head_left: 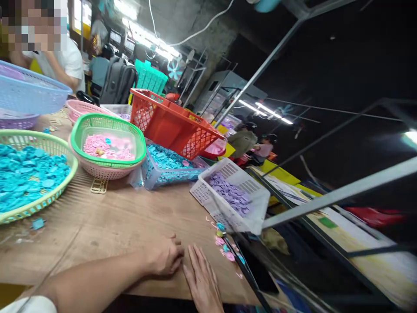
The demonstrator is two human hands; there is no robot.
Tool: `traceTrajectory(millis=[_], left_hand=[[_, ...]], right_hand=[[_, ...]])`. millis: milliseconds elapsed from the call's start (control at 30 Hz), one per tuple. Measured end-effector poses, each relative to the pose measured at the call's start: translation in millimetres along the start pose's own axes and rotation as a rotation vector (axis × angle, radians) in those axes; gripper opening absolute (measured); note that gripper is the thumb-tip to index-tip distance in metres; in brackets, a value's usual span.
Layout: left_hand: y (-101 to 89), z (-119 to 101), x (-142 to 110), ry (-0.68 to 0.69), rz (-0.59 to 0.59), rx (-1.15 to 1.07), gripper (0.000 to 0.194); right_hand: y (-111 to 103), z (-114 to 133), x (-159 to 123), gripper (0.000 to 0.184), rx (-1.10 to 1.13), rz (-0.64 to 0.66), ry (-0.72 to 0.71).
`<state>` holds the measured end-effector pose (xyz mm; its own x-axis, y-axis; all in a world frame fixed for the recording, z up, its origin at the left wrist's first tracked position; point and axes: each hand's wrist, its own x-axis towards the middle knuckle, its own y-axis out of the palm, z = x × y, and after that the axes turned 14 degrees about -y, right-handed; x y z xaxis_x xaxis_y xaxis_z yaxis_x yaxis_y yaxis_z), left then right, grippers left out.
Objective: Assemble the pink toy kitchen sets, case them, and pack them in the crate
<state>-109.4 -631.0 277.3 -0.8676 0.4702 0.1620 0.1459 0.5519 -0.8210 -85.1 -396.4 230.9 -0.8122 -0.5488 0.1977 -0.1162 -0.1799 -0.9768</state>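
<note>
My left hand (166, 256) rests on the wooden table (137, 217) with its fingers curled in. Whatever may be inside those fingers is hidden. Close beside it, my right hand (202, 278) lies palm down near the table's front edge, fingers stretched out. To the right of my hands, small pink and blue plastic pieces (230, 255) lie scattered along the table's side edge. A dark flat object like a phone (257, 265) is beyond them. Farther back, a white crate (203, 191) holds many purple pieces (230, 193).
A yellow-green basket (70, 184) of blue pieces stands at left. Behind are a green basket (140, 148) with pink pieces, a clear bin (156, 180) of blue ones and a red crate (163, 119). A metal frame bar (342, 193) crosses at right. A person (70, 61) sits across.
</note>
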Motion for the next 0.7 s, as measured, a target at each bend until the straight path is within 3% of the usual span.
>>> traceTrajectory(millis=[100,167,300,367,567,700], left_hand=[[-2.6,3,0,0.015,-0.023,-0.073,0.002],[-7.3,7,0,-0.025,-0.088,-0.157,0.003],[-17.3,16,3,-0.350,-0.404,-0.200,0.021],[-20.9,18,6,-0.403,-0.495,-0.147,0.028],[-31.8,6,3,-0.430,-0.550,0.058,0.028],[-32.3,-20,8,-0.565,-0.549,0.161,0.034]], right_hand=[[17,2,13,0.057,0.001,-0.064,-0.023],[17,24,36,0.058,0.047,-0.054,-0.071],[3,79,98,0.070,0.190,0.051,-0.283],[-1,93,118,0.073,0.238,0.050,-0.332],[12,103,125,0.072,0.375,-0.049,-0.293],[1,97,118,0.068,0.448,0.076,-0.340]])
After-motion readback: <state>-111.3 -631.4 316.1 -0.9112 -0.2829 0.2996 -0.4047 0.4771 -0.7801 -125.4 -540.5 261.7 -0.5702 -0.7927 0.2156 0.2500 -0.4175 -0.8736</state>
